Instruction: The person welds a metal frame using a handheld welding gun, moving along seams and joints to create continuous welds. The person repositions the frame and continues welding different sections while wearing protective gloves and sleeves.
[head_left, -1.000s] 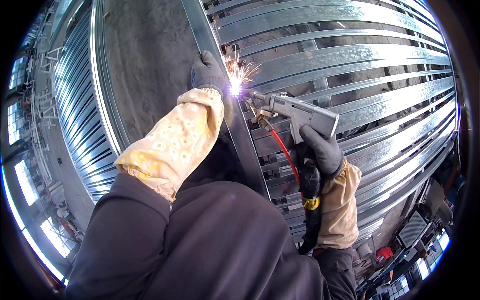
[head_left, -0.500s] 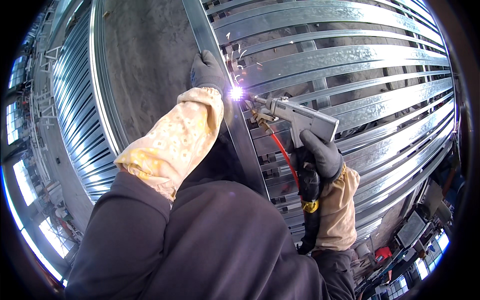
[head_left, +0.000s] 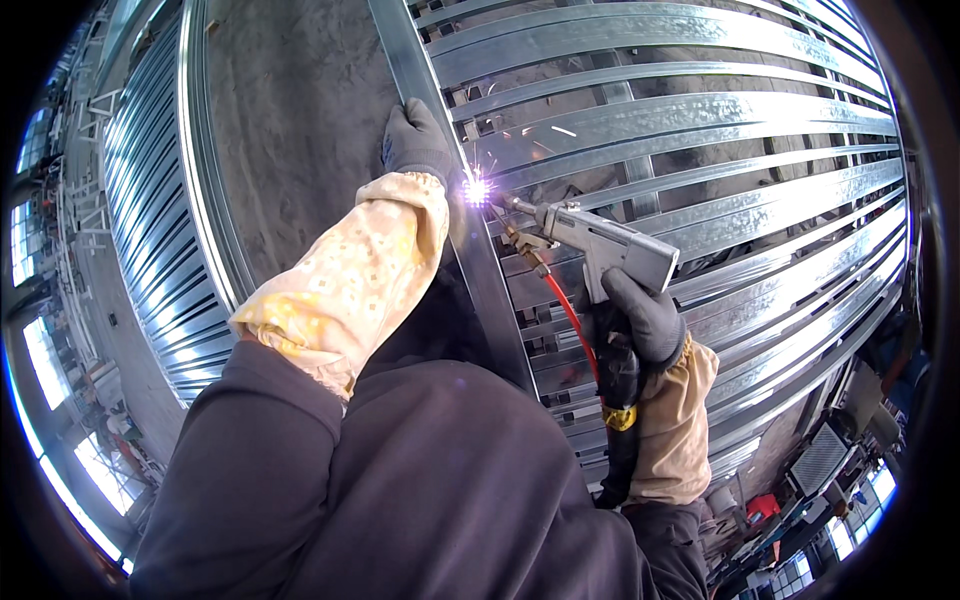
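Right, big galvanised steel slat frame (head_left: 700, 110) fills the view, w/ a steel upright (head_left: 420, 70) across it. Left hand (head_left: 415, 140), gloved, clenched on that upright. Right hand (head_left: 645, 320), gloved, grips the welding gun (head_left: 610, 250), nozzle at the upright; bright arc (head_left: 476, 188) at tip, just beside the left hand.

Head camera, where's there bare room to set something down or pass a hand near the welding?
Bare concrete floor lies between the ribbed panel and the upright steel rail, left of the left hand. Right of the rail it is crowded: steel slats, the welding gun in the right hand, and sparks.
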